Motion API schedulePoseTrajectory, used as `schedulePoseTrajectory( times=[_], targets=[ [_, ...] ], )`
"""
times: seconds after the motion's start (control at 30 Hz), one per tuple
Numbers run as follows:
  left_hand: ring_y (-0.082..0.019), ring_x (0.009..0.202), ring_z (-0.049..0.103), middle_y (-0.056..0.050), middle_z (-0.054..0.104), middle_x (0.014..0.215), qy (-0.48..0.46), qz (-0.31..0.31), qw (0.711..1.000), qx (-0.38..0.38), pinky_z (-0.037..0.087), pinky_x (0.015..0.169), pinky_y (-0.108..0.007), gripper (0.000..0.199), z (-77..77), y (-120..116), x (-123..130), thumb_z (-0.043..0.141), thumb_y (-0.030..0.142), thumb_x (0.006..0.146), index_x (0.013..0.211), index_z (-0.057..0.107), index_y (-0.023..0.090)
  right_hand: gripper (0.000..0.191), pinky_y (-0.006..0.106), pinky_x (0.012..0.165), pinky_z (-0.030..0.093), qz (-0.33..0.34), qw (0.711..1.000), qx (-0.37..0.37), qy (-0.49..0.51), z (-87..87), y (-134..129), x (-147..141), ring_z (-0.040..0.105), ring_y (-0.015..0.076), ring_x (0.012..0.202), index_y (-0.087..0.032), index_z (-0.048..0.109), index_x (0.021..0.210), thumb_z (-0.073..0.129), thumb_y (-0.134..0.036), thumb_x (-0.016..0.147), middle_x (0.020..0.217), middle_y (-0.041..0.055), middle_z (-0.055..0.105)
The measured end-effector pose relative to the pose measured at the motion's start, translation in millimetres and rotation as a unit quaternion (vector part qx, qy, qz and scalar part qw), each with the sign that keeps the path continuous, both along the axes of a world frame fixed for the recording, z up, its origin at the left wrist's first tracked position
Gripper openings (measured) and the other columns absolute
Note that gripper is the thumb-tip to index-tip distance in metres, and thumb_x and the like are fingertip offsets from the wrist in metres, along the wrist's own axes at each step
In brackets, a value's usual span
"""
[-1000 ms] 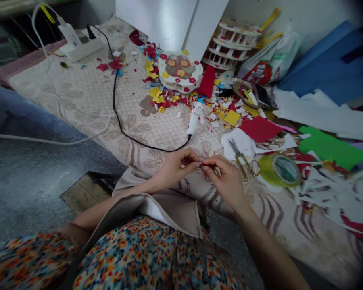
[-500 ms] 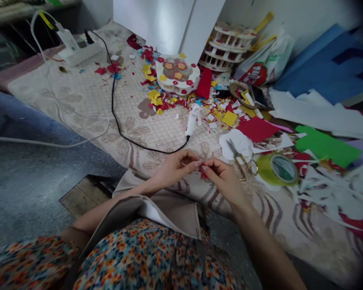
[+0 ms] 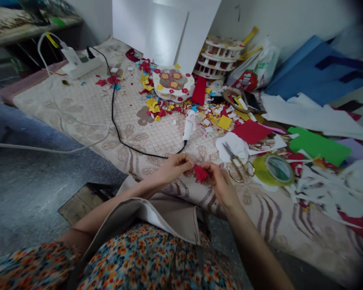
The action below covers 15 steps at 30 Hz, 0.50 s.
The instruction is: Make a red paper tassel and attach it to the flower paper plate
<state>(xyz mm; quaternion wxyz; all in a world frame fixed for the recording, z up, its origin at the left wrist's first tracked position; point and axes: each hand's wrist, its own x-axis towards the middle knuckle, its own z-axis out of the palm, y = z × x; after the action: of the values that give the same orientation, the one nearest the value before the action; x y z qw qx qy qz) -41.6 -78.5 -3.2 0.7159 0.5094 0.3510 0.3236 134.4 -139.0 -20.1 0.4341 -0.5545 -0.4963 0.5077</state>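
Between my two hands is a small red fringed piece [image 3: 201,173], its strips fanned out downward. My left hand [image 3: 178,166] pinches its upper left end with the fingertips. On its right side, the fingers of my right hand [image 3: 219,181] close on the edge of the strips. A white glue gun [image 3: 189,125] with a black cord lies on the patterned tablecloth [image 3: 166,139] beyond my hands. Gold-handled scissors [image 3: 238,161] rest to the right of my right hand, partly over a white cut shape [image 3: 230,144].
Yellow tape [image 3: 274,169], a red sheet [image 3: 251,131], a green sheet [image 3: 319,146] and white scraps cover the right side. A decorated white round piece [image 3: 174,83] stands at the back among coloured scraps. A power strip [image 3: 83,67] lies at the far left.
The red piece now shows more fully, with its strips spread between my hands. My fingertips have moved slightly apart. The camera view has shifted a little.
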Motion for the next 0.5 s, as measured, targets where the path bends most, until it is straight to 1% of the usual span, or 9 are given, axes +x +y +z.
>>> schedulePoseTrajectory(
  times=[0.07, 0.13, 0.2, 0.23, 0.27, 0.33, 0.4, 0.43, 0.5],
  targets=[
    [-0.007, 0.052, 0.047, 0.003, 0.053, 0.057, -0.029, -0.012, 0.997, -0.068, 0.037, 0.055, -0.022, 0.023, 1.2, 2, 1, 0.067, 0.031, 0.073, 0.067, 0.055, 0.013, 0.062, 0.032, 0.061, 0.050, 0.005, 1.000, 0.003, 0.008, 1.6, 2, -2, 0.065, 0.0206, 0.072, -0.022, 0.064, 0.094, 0.025, -0.069, 0.090, 0.080, 0.0060, 0.070],
    [-0.007, 0.051, 0.047, 0.003, 0.053, 0.056, -0.060, -0.041, 0.987, -0.146, 0.036, 0.053, -0.022, 0.024, 1.9, 5, 2, 0.070, 0.031, 0.070, 0.066, 0.055, 0.013, 0.063, 0.033, 0.060, 0.051, 0.011, 1.000, 0.001, 0.005, 3.7, 4, -4, 0.065, 0.0211, 0.071, -0.023, 0.062, 0.091, 0.021, -0.070, 0.090, 0.077, 0.0063, 0.069],
    [-0.007, 0.051, 0.047, 0.003, 0.053, 0.056, -0.072, -0.060, 0.980, -0.175, 0.036, 0.052, -0.022, 0.026, 1.8, 8, 3, 0.072, 0.032, 0.068, 0.066, 0.054, 0.013, 0.064, 0.034, 0.061, 0.051, 0.010, 1.000, 0.002, -0.001, 5.6, 4, -5, 0.064, 0.0218, 0.071, -0.023, 0.061, 0.089, 0.017, -0.069, 0.090, 0.075, 0.0069, 0.067],
    [-0.006, 0.050, 0.047, 0.003, 0.052, 0.056, -0.066, -0.062, 0.983, -0.158, 0.037, 0.052, -0.022, 0.027, 1.4, 9, 3, 0.072, 0.033, 0.069, 0.065, 0.054, 0.013, 0.063, 0.035, 0.061, 0.051, 0.006, 1.000, 0.005, -0.002, 6.5, 4, -5, 0.064, 0.0216, 0.071, -0.022, 0.060, 0.088, 0.017, -0.069, 0.091, 0.073, 0.0069, 0.067],
    [-0.006, 0.050, 0.047, 0.003, 0.052, 0.055, -0.050, -0.057, 0.990, -0.121, 0.037, 0.052, -0.022, 0.027, 0.9, 9, 3, 0.072, 0.033, 0.070, 0.065, 0.054, 0.013, 0.060, 0.034, 0.062, 0.051, -0.001, 1.000, 0.010, -0.002, 7.2, 4, -5, 0.063, 0.0210, 0.069, -0.022, 0.060, 0.087, 0.022, -0.068, 0.091, 0.072, 0.0064, 0.066],
    [-0.007, 0.050, 0.047, 0.003, 0.053, 0.055, -0.004, -0.038, 0.999, -0.018, 0.037, 0.052, -0.021, 0.028, -0.5, 11, 4, 0.071, 0.035, 0.072, 0.066, 0.055, 0.013, 0.047, 0.032, 0.061, 0.049, -0.012, 1.000, 0.020, -0.007, 8.2, 4, -4, 0.060, 0.0185, 0.066, -0.021, 0.060, 0.086, 0.040, -0.063, 0.089, 0.072, 0.0041, 0.065],
    [-0.007, 0.052, 0.048, 0.003, 0.054, 0.057, 0.037, -0.027, 0.997, 0.062, 0.039, 0.053, -0.021, 0.028, -1.7, 13, 4, 0.069, 0.037, 0.075, 0.069, 0.058, 0.012, 0.033, 0.028, 0.060, 0.048, -0.018, 0.999, 0.025, -0.015, 8.7, 5, -2, 0.057, 0.0158, 0.064, -0.021, 0.060, 0.085, 0.057, -0.053, 0.084, 0.070, 0.0015, 0.063],
    [-0.007, 0.053, 0.049, 0.002, 0.055, 0.059, 0.047, -0.029, 0.995, 0.079, 0.040, 0.054, -0.021, 0.028, -2.3, 14, 4, 0.067, 0.038, 0.077, 0.072, 0.060, 0.011, 0.029, 0.027, 0.060, 0.047, -0.020, 0.999, 0.025, -0.017, 8.8, 6, 0, 0.056, 0.0148, 0.063, -0.020, 0.061, 0.084, 0.062, -0.049, 0.082, 0.069, 0.0006, 0.063],
    [-0.007, 0.057, 0.053, 0.001, 0.059, 0.064, 0.052, -0.040, 0.995, 0.080, 0.043, 0.058, -0.021, 0.029, -3.4, 17, 4, 0.064, 0.039, 0.080, 0.078, 0.062, 0.011, 0.024, 0.026, 0.059, 0.046, -0.027, 0.999, 0.024, -0.015, 8.8, 9, 1, 0.054, 0.0137, 0.061, -0.020, 0.061, 0.083, 0.064, -0.044, 0.081, 0.067, -0.0006, 0.061]
  ],
)
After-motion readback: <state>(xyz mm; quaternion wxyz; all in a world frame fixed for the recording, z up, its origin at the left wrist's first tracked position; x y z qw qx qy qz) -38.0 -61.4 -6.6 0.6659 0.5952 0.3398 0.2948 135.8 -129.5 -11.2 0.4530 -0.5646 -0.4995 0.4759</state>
